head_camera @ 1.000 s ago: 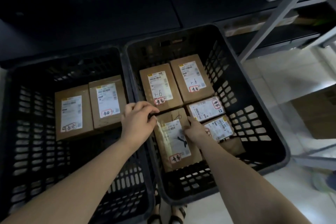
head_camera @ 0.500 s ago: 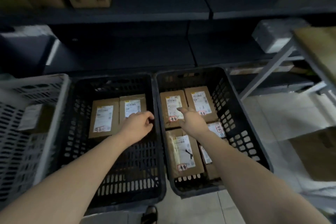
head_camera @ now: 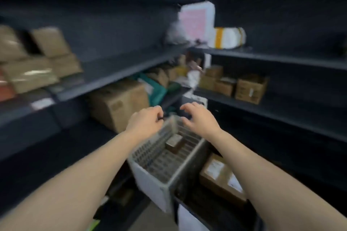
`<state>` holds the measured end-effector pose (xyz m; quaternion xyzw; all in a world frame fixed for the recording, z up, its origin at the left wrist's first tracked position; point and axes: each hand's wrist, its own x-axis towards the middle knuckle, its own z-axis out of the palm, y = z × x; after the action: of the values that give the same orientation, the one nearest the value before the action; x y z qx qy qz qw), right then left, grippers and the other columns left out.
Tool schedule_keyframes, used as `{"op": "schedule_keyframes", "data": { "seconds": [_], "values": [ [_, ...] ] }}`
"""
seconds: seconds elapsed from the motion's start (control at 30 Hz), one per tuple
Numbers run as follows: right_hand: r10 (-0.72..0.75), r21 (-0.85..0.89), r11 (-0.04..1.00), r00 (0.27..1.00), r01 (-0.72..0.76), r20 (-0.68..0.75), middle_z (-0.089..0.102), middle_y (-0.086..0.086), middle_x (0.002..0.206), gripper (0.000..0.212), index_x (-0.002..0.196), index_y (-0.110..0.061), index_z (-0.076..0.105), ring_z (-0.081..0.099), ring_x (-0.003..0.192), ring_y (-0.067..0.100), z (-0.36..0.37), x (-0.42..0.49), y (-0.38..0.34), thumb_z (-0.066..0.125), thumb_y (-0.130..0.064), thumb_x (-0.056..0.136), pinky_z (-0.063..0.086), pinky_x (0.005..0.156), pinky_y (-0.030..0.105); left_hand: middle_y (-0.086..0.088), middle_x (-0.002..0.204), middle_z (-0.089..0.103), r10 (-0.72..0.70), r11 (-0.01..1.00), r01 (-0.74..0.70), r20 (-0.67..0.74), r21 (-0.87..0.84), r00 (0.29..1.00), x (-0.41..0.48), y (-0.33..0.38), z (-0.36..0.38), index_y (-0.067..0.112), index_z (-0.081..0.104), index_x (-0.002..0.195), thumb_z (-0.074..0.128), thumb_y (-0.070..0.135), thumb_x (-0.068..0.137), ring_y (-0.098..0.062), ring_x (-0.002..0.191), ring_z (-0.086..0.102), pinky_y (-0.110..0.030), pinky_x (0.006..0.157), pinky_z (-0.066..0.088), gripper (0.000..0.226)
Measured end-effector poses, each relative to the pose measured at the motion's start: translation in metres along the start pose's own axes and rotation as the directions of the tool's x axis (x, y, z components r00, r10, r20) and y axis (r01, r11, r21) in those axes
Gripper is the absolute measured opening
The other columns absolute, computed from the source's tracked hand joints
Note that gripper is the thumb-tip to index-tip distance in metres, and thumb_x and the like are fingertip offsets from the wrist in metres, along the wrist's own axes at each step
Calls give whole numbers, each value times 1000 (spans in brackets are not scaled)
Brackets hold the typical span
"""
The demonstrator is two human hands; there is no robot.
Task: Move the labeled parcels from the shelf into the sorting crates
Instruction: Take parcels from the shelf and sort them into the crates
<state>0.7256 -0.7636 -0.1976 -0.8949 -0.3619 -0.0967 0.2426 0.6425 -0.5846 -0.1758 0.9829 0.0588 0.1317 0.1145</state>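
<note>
Lower right, black crate (head_camera: 210,214) | parcels (head_camera: 217,170) flat, labels up | long axes blurred
</note>
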Motion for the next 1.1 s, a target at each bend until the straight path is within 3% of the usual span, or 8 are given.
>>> {"op": "schedule_keyframes", "data": {
  "seconds": [0.27, 0.37, 0.5, 0.67, 0.83, 0.93, 1.1],
  "values": [
    [-390, 86, 914, 918, 396, -73, 56, 0, 120, 36, 129, -23, 54, 50, 114, 22, 24, 108, -261, 55, -30, 94, 45, 93, 36, 10, 90, 60, -273, 950, 306, -300, 68, 914, -107, -179, -187, 31, 54, 98, 51, 30, 90, -16, 88, 57, -35, 81, 47, 9],
    [-453, 122, 880, 888, 459, -72, 56, 1, 121, 36, 130, -23, 53, 51, 114, 22, 39, 128, -342, 55, -30, 94, 48, 92, 41, 6, 90, 60, -327, 924, 374, -352, 74, 877, -148, -234, -237, 26, 58, 100, 54, 27, 90, -17, 87, 57, -33, 77, 47, 11],
    [-484, 116, 865, 873, 488, -60, 55, 4, 125, 39, 131, -23, 52, 49, 117, 25, 60, 148, -417, 54, -30, 94, 47, 93, 43, 5, 91, 60, -436, 892, 444, -405, -79, 804, -185, -291, -276, 21, 60, 100, 57, 22, 90, -16, 89, 58, -28, 74, 45, 11],
    [-438, 199, 878, 898, 435, -32, 51, 6, 132, 42, 134, -21, 49, 52, 118, 28, 85, 178, -471, 57, -30, 94, 50, 91, 43, 1, 97, 59, -576, 817, 502, -374, -283, 727, -207, -348, -289, 21, 58, 100, 59, 21, 90, -18, 96, 57, -29, 82, 45, 10],
    [-423, 203, 882, 904, 425, -52, 40, 7, 142, 55, 145, -23, 37, 43, 128, 29, 100, 218, -502, 57, -29, 94, 44, 98, 39, -1, 106, 54, -637, 765, 512, -348, -390, 688, -192, -388, -301, 15, 53, 126, 58, 16, 91, -23, 113, 53, -24, 90, 38, 35],
    [-419, 183, 883, 902, 432, -104, 38, 10, 145, 56, 146, -22, 36, 40, 131, 32, 105, 250, -506, 55, -31, 94, 42, 104, 41, -9, 127, 52, -659, 737, 488, -337, -467, 673, -163, -398, -309, 12, 38, 141, 56, 18, 93, -26, 123, 48, -25, 95, 35, 51],
    [-317, 152, 921, 917, 359, -242, 35, 15, 146, 54, 143, -18, 39, 33, 135, 37, 105, 311, -495, 54, -35, 95, 36, 107, 43, -13, 152, 30, -703, 689, 482, -334, -541, 628, -91, -414, -316, 13, 24, 148, 53, 29, 95, -29, 137, 33, -39, 110, 33, 63]
  ]
}}
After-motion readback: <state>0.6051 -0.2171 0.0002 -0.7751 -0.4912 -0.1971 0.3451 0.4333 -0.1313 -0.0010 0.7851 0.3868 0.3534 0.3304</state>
